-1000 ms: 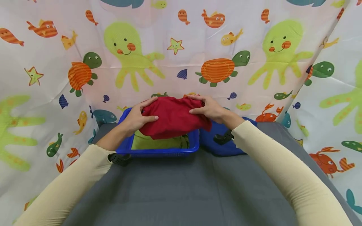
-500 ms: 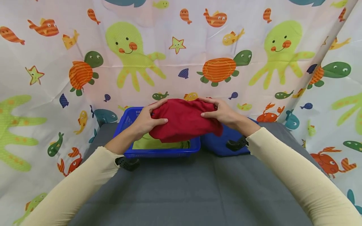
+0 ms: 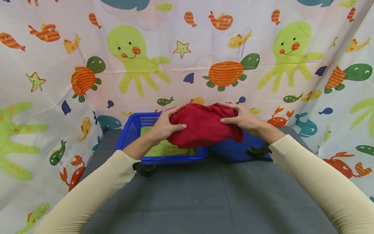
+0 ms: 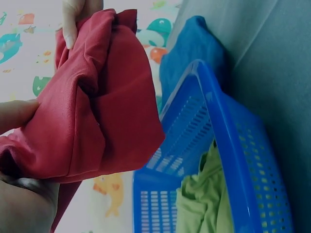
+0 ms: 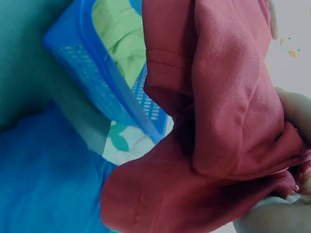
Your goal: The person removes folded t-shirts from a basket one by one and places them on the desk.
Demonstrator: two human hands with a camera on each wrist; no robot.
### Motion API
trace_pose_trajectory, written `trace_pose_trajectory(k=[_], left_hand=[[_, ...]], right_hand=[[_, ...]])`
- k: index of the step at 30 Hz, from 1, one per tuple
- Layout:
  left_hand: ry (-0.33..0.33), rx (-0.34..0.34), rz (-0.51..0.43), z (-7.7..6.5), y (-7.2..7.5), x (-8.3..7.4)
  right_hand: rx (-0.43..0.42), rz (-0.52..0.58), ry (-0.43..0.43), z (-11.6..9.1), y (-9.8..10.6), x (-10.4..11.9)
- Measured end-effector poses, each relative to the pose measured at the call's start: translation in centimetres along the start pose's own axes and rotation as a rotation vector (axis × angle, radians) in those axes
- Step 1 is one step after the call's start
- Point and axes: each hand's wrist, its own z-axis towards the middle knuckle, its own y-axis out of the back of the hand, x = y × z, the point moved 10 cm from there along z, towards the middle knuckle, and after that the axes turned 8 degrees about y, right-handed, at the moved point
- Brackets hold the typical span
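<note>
A folded red garment (image 3: pixel 204 125) with stitched hems is held up in the air between both hands. My left hand (image 3: pixel 165 126) grips its left end, thumb on the near face and fingers behind. At the opposite end my right hand (image 3: pixel 243 120) pinches it the same way. Below and behind the left part sits a blue plastic basket (image 3: pixel 124 136) with slotted walls. Inside it lies a yellow-green cloth (image 4: pixel 204 194), partly hidden by the red garment in the head view. A blue cloth (image 5: pixel 43 170) rests on the surface right of the basket, beneath my right hand.
The grey covered table (image 3: pixel 187 195) stretches in front of the basket. A white curtain printed with sea animals (image 3: pixel 187 81) hangs close behind and on both sides. Dark wrist-worn devices (image 3: pixel 144 169) stick out under the sleeves.
Both hands have carried the red garment to the right, away from above the basket's middle and toward the blue cloth. More of the basket and the yellow-green cloth shows. The grip looks the same.
</note>
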Motion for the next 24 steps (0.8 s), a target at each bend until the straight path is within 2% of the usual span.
trace_pose_trajectory(k=[6, 16, 24], left_hand=[[0.000, 0.016, -0.007, 0.6, -1.8, -0.4], [-0.021, 0.030, -0.001, 1.5, -4.8, -0.9], [-0.094, 0.060, -0.002, 2.1, -7.3, -1.4]], right_hand=[[0.005, 0.007, 0.016, -0.9, 1.1, -0.1], [0.020, -0.141, -0.056, -2.9, 3.6, -1.3], [0.060, -0.107, -0.068, -4.9, 5.0, -2.3]])
